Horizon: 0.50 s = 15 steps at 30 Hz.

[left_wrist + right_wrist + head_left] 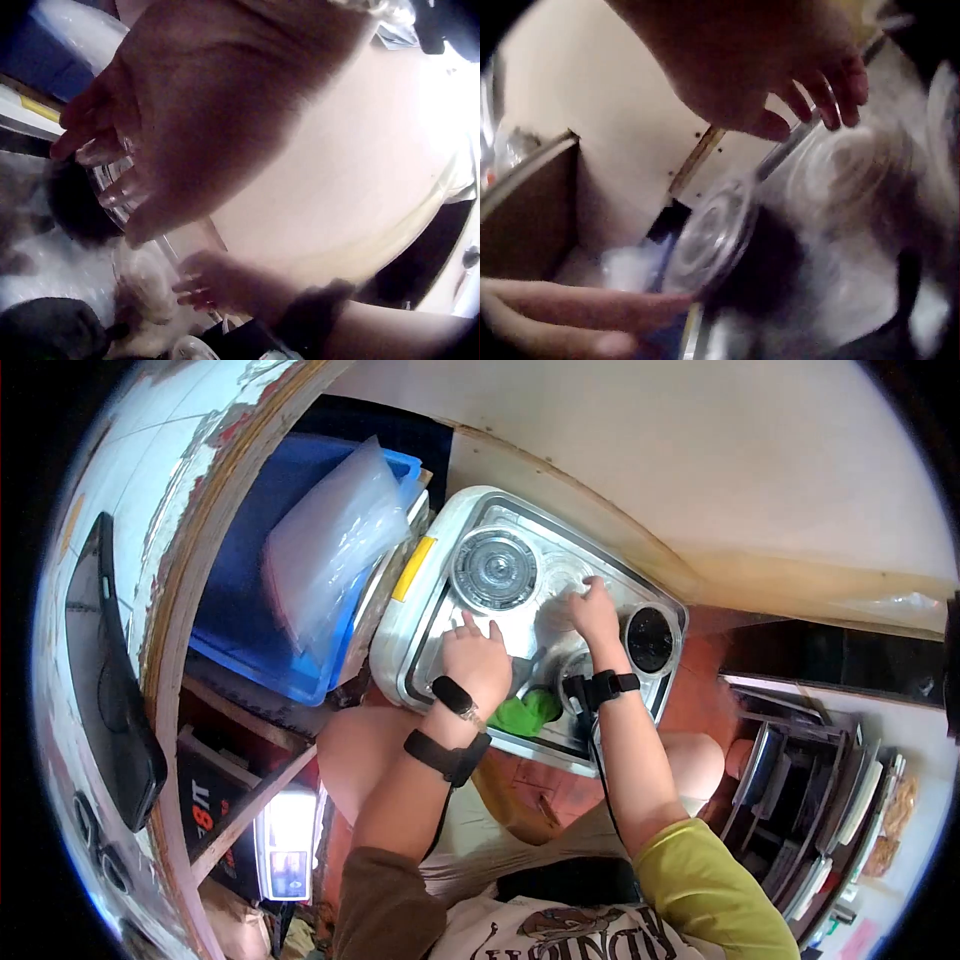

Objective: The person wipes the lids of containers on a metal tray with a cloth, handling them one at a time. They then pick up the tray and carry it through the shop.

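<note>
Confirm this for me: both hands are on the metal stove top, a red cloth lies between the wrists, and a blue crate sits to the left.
One detail is wrong: the cloth is green, not red, as the head view shows. The rest holds: the left hand and the right hand rest on the metal stove top, the cloth lies between the wrists, and the blue crate sits to the left.
</note>
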Each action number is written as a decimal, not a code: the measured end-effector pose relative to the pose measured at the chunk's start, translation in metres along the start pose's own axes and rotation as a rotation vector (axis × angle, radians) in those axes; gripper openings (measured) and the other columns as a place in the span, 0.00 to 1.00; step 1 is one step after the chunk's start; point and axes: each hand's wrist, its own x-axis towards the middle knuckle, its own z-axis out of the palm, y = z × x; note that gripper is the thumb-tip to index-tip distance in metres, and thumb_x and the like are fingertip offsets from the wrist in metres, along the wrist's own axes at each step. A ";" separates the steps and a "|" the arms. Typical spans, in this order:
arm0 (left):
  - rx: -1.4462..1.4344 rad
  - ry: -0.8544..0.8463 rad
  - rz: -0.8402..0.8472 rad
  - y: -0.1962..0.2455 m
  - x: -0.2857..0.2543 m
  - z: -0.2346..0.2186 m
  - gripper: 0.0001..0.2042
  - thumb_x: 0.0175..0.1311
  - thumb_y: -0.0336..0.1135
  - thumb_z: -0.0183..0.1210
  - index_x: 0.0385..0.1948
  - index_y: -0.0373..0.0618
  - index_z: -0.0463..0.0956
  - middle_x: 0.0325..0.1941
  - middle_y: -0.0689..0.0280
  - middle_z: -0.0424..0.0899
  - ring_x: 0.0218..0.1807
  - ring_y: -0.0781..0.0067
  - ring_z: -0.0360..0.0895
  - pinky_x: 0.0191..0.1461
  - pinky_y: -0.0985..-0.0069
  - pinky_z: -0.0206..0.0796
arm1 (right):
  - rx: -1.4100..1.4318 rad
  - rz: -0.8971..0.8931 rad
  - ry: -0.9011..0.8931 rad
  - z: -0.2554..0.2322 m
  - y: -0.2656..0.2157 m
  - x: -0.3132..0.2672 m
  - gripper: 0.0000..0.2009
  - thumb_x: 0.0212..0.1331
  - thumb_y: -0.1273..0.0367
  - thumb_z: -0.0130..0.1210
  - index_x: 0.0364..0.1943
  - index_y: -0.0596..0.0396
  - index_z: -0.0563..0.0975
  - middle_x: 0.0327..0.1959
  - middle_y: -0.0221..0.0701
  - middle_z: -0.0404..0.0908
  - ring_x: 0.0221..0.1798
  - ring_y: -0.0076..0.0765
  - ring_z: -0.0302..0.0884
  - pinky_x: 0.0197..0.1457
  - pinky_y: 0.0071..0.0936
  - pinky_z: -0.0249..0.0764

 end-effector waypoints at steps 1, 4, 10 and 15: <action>-0.032 -0.109 -0.010 0.001 0.001 -0.004 0.26 0.60 0.46 0.52 0.58 0.39 0.69 0.60 0.35 0.67 0.53 0.53 0.75 0.53 0.63 0.63 | -0.131 -0.016 0.046 -0.003 0.007 -0.002 0.22 0.58 0.60 0.47 0.52 0.60 0.68 0.51 0.54 0.75 0.52 0.59 0.75 0.55 0.45 0.71; -0.086 -0.203 -0.004 0.000 0.004 -0.002 0.27 0.62 0.47 0.51 0.59 0.38 0.68 0.63 0.36 0.65 0.57 0.52 0.72 0.56 0.61 0.61 | -0.199 0.144 -0.050 -0.007 0.015 -0.002 0.21 0.58 0.63 0.46 0.52 0.62 0.68 0.50 0.54 0.76 0.53 0.58 0.75 0.56 0.45 0.71; -0.204 0.000 0.011 -0.007 0.011 0.014 0.27 0.61 0.48 0.52 0.50 0.28 0.70 0.52 0.35 0.71 0.49 0.44 0.75 0.54 0.58 0.67 | -0.238 0.267 -0.098 0.008 0.024 0.001 0.24 0.58 0.63 0.44 0.56 0.62 0.66 0.50 0.51 0.78 0.54 0.54 0.77 0.55 0.43 0.72; -0.350 -0.051 0.003 -0.009 0.019 0.015 0.23 0.62 0.47 0.52 0.44 0.30 0.73 0.52 0.40 0.72 0.48 0.43 0.74 0.54 0.57 0.66 | -0.097 0.297 -0.088 0.008 0.030 0.007 0.25 0.56 0.61 0.48 0.56 0.61 0.66 0.52 0.50 0.77 0.55 0.54 0.76 0.56 0.43 0.71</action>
